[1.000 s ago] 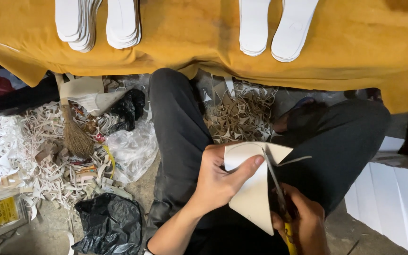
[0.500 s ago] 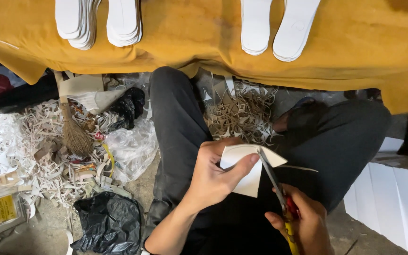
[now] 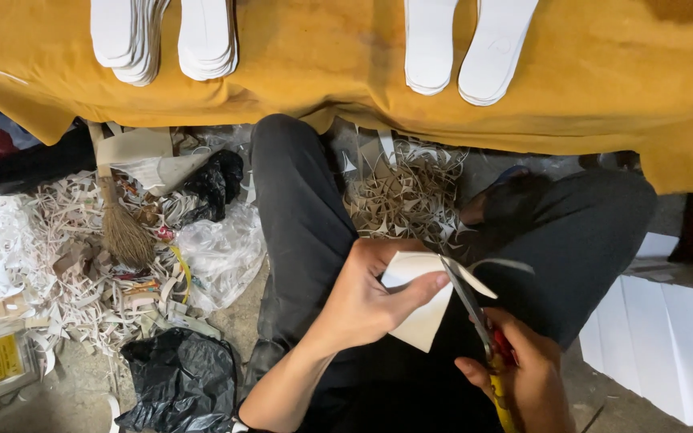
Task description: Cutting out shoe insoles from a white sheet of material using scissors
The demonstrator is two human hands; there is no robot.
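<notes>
Obs: my left hand (image 3: 362, 301) pinches a white sheet piece (image 3: 420, 317) over my lap, thumb on top, fingers curled under. My right hand (image 3: 527, 377) is closed round the handles of the scissors (image 3: 475, 309); blades part-open, biting into the upper edge of the piece.

Risk: my left thumb tip lies just beside the blade. If the sheet slips or I close too fast, I judge the blade could nick the thumb. A loose pinch could also let the piece twist, so the cut wanders off line.

Sheet piece: white, flat, stiff-looking, pointed at the lower corner, upper edge curved. A thin curled offcut strip (image 3: 503, 265) hangs from the cut, right of the blades.

Around: paper trimmings (image 3: 403, 196) on the floor, a small broom (image 3: 118, 224), white insole stacks (image 3: 162, 40) on the yellow-covered counter (image 3: 322, 72).
</notes>
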